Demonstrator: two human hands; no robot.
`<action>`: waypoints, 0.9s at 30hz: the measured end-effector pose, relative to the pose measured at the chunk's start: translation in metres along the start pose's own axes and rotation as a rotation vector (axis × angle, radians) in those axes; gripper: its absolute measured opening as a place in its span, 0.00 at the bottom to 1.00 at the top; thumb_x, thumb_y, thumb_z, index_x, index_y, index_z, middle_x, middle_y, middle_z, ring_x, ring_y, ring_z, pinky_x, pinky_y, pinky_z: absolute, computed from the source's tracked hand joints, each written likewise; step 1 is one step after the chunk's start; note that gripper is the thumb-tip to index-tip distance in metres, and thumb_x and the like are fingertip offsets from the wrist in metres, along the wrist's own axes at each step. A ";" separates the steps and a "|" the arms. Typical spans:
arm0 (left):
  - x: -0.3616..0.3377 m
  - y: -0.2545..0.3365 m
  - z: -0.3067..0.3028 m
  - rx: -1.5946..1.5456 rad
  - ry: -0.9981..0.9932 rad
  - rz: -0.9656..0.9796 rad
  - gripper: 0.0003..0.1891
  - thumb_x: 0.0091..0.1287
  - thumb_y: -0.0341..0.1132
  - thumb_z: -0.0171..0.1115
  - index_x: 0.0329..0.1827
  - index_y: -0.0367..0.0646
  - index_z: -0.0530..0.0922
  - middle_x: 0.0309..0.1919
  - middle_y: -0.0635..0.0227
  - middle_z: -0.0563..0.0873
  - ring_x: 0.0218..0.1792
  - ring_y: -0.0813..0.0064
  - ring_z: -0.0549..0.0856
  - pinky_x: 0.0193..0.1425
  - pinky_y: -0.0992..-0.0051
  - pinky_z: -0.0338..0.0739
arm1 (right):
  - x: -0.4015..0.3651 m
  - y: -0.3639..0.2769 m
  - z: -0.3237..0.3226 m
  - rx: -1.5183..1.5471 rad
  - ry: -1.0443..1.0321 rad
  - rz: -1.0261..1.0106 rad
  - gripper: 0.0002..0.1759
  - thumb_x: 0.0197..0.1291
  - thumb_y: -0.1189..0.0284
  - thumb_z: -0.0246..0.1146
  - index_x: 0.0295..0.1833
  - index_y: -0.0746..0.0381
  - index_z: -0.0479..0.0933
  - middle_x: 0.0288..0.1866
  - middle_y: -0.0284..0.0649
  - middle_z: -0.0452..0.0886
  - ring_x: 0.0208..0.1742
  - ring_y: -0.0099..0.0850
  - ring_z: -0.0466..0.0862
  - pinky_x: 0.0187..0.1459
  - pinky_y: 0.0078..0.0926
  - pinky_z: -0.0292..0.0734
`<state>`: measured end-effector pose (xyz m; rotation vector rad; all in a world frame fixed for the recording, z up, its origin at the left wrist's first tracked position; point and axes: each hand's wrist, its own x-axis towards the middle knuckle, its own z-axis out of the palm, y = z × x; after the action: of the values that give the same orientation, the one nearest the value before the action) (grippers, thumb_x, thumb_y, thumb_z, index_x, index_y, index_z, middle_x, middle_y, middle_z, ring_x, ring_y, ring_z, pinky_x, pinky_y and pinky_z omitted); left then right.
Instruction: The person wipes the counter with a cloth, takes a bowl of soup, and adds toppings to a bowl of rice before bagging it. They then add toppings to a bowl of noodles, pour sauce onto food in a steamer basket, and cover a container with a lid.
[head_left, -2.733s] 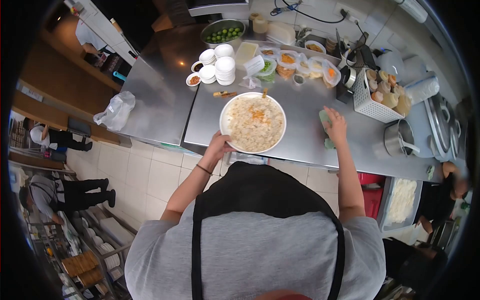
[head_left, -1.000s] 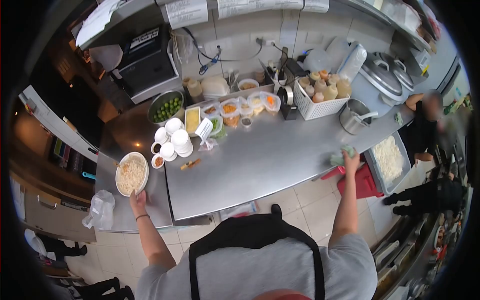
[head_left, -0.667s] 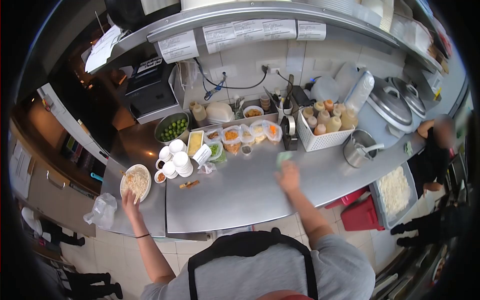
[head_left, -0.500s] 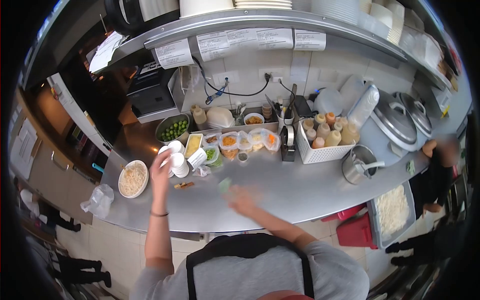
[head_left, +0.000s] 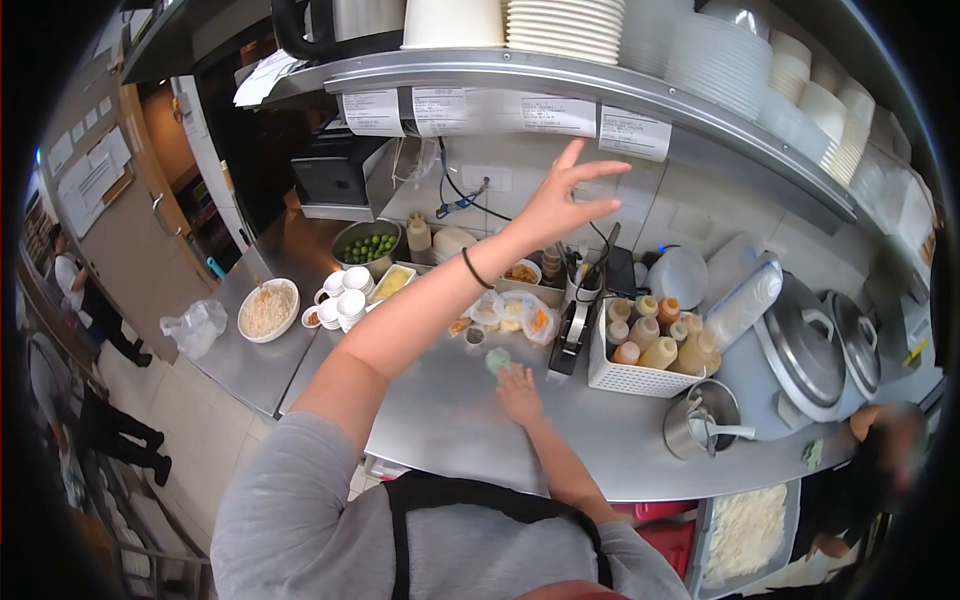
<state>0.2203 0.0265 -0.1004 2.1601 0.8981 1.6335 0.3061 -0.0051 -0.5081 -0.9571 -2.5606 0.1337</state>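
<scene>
My left hand (head_left: pixel 572 195) is raised in front of the wall, just below the hanging paper tickets (head_left: pixel 636 132). Its fingers are spread and nothing is in them. Low on the steel counter (head_left: pixel 440 420), my right hand (head_left: pixel 520 395) has its fingertips on a small crumpled green cloth (head_left: pixel 498 360). Beyond the cloth are a small dark-filled cup (head_left: pixel 474 337) and bags of toppings (head_left: pixel 510 312). My left forearm hides part of the topping row. White cups (head_left: pixel 352 305) stand stacked left of that forearm, beside a tub of yellow food (head_left: pixel 393 283).
A white bowl of shredded food (head_left: pixel 268 312) and a plastic bag (head_left: pixel 195 326) lie at left. Green limes fill a metal bowl (head_left: pixel 368 246). At right are a sauce-bottle basket (head_left: pixel 645 378), a metal pot (head_left: pixel 690 440) and a nearby person (head_left: pixel 860 490). A shelf (head_left: pixel 560 68) overhangs the counter.
My left hand has left the white cups and risen rightward toward the tickets. My right hand and the green cloth have shifted right across the counter. The view has turned slightly.
</scene>
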 end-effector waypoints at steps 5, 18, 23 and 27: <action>0.023 0.020 0.007 -0.315 0.042 -0.059 0.16 0.57 0.32 0.62 0.48 0.40 0.77 0.47 0.60 0.79 0.49 0.76 0.76 0.53 0.75 0.69 | 0.002 0.043 -0.003 0.065 0.094 0.112 0.27 0.60 0.64 0.51 0.63 0.62 0.60 0.61 0.56 0.64 0.64 0.48 0.62 0.66 0.43 0.50; -0.080 0.057 -0.108 0.696 -0.059 0.707 0.16 0.45 0.18 0.53 0.37 0.40 0.81 0.43 0.63 0.82 0.37 0.68 0.83 0.38 0.73 0.78 | 0.010 0.040 -0.009 0.065 0.145 0.144 0.26 0.59 0.64 0.52 0.63 0.59 0.62 0.57 0.55 0.69 0.62 0.47 0.66 0.64 0.39 0.56; -0.032 0.123 -0.301 1.008 0.598 0.659 0.08 0.50 0.26 0.63 0.34 0.41 0.80 0.31 0.62 0.83 0.29 0.72 0.80 0.32 0.74 0.74 | 0.012 0.039 -0.001 -0.012 0.132 0.163 0.26 0.58 0.65 0.53 0.63 0.59 0.63 0.58 0.53 0.68 0.63 0.45 0.65 0.65 0.40 0.54; 0.020 0.141 -0.410 0.516 0.754 0.431 0.12 0.58 0.27 0.56 0.44 0.29 0.75 0.38 0.61 0.81 0.40 0.72 0.80 0.46 0.76 0.74 | 0.016 0.036 0.002 -0.013 0.125 0.212 0.26 0.58 0.66 0.52 0.63 0.57 0.63 0.59 0.53 0.67 0.63 0.45 0.65 0.65 0.40 0.55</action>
<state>-0.1186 -0.1249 0.1248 2.1443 1.2071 2.7999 0.3166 0.0328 -0.5124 -1.2019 -2.3449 0.1135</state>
